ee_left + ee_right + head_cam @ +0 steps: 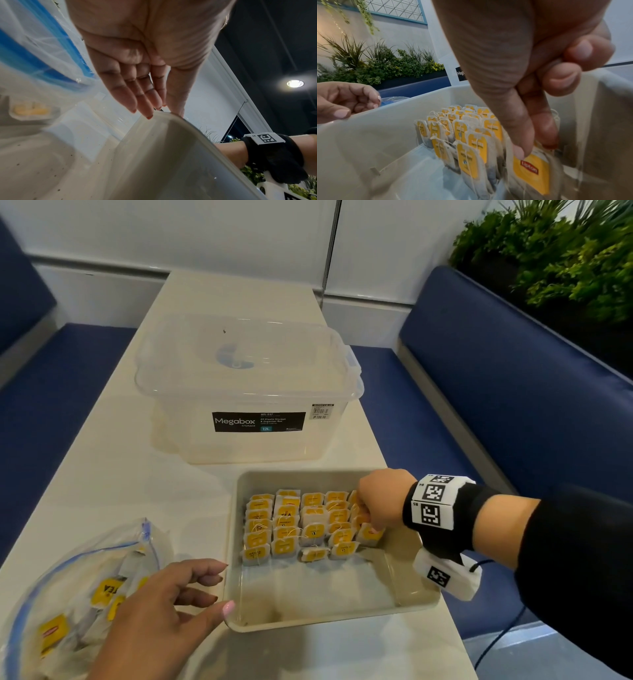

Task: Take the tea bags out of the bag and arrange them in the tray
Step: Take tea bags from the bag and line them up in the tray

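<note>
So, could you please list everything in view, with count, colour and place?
tea bags: many, yellow-tagged, rows in the tray's far half
tray: one, beige, table near edge
zip bag: one, clear, blue-edged, left of tray, more tea bags inside
storage box: one, clear, lidded, behind tray
table: one, cream
benches: blue, both sides
plants: green, far right
left hand: thumb on tray's corner
right hand: pinching a tea bag

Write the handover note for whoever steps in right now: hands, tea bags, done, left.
Right hand: pinching a tea bag at the right end of the rows, inside the tray.
Left hand: open, holds nothing, thumb at the tray's near-left corner.
Done: several rows of tea bags fill the tray's far half.
Left: near half bare; more bags wait in the zip bag, left of the tray.
</note>
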The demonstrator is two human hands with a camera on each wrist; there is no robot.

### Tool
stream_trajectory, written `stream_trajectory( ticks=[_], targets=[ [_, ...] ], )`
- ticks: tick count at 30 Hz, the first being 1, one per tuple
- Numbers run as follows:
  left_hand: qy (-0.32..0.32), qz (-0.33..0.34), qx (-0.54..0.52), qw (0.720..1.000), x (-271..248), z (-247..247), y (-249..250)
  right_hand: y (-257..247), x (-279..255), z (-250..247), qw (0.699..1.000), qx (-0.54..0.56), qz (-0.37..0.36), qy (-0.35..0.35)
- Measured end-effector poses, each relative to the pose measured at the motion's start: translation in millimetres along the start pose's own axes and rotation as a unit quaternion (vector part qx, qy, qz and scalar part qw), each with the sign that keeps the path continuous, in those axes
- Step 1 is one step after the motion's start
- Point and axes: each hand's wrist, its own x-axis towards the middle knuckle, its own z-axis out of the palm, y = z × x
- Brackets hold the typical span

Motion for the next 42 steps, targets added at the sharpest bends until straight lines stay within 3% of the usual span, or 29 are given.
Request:
stream_trajectory(
  ticks=[17, 22, 24, 28, 31, 36, 42],
  targets=[
    [-0.004, -0.022, 0.007, 1.000, -3.9, -0.7, 8.6, -7.9, -1.9, -1.2, 1.000, -0.011, -0.010, -0.012],
    [0.011, 0.032, 0.015, 0.999, -11.9, -1.7, 12.9, -8.1, -19.8, -14.6, 0.999, 0.008, 0.006, 0.042],
    [0.052, 0.056, 0.034, 0.996, -15.9, -12.5, 12.1, -17.1, -30.8, -30.8, 0.996, 0.035, 0.001, 0.083],
    [0.181, 0.086, 0.094, 0.975, -24.8, -49.8, 8.8, -59.2, -55.6, -66.4, 0.979, 0.123, -0.052, 0.156],
    [0.250, 0.041, 0.208, 0.945, -32.1, -76.3, -1.0, -108.2, -65.4, -81.5, 0.955, 0.198, -0.122, 0.184],
    [0.187, -0.096, 0.297, 0.931, -45.8, -92.1, -27.7, -199.5, -51.7, -79.3, 0.919, 0.250, -0.245, 0.180],
    [0.151, -0.076, 0.243, 0.955, -53.5, -85.6, -48.5, -279.7, -11.3, -64.1, 0.940, 0.116, -0.308, 0.090]
  ],
)
